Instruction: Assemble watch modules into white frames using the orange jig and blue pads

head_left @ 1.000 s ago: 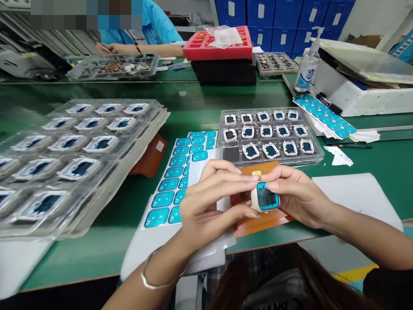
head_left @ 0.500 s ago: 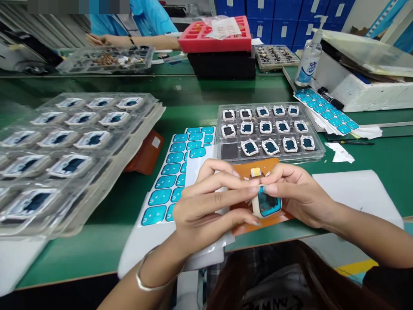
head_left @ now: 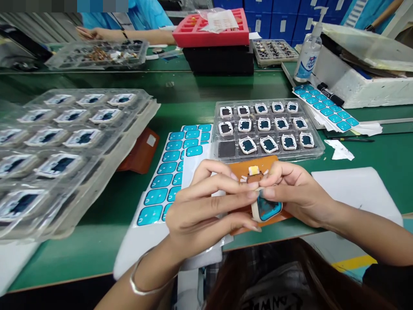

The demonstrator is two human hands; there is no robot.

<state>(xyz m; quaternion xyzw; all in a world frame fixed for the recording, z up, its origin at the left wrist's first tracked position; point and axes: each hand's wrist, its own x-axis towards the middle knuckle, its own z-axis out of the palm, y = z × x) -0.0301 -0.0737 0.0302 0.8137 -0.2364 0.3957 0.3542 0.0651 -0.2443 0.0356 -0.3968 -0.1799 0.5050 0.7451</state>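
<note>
Both hands hold a smartwatch case [head_left: 270, 209] with a cream side and a blue-edged dark face, tilted towards me. My left hand [head_left: 206, 206] is closed on its left side, fingers along the upper edge and one below. The thumb and forefinger of my right hand [head_left: 293, 189] pinch its top edge. Under the hands lies an orange mat [head_left: 269, 162], with a small brown piece bearing a yellow-and-white tab [head_left: 254, 170] on it. Left of the hands, sheets of blue square stickers [head_left: 158, 181] lie on white foam.
A clear tray [head_left: 318, 153] of white watch frames lies beyond the mat. Stacked trays [head_left: 142, 101] of similar frames stand at left, beside a brown folder [head_left: 142, 150]. A sanitizer bottle [head_left: 306, 60], marker [head_left: 329, 94] and red bin [head_left: 209, 38] stand farther back. A co-worker's arm [head_left: 145, 36] rests opposite.
The view has shifted slightly, so the trays and sticker sheets appear a little farther left. Both hands keep their grip on the watch case, which has tilted slightly.
</note>
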